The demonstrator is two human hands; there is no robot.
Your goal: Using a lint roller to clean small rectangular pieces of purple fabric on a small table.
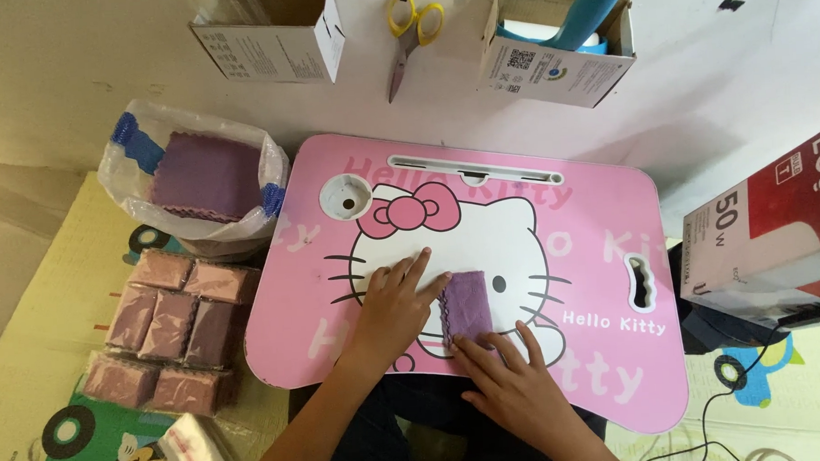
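Observation:
A small purple cloth (467,303), folded into a narrow strip, lies in the middle of a pink lap table (600,215) printed with a cartoon cat. My left hand (396,304) lies flat on the table with its fingertips against the cloth's left edge. My right hand (510,377) presses its fingertips on the cloth's near end. Both hands are flat with fingers apart, gripping nothing.
A plastic bag (195,188) of stacked purple cloths stands left of the table. Several wrapped packs of cloths (173,330) lie on the play mat below it. Two cardboard boxes (272,40) and yellow-handled scissors (412,26) hang on the wall. A red and white box (774,236) sits at right.

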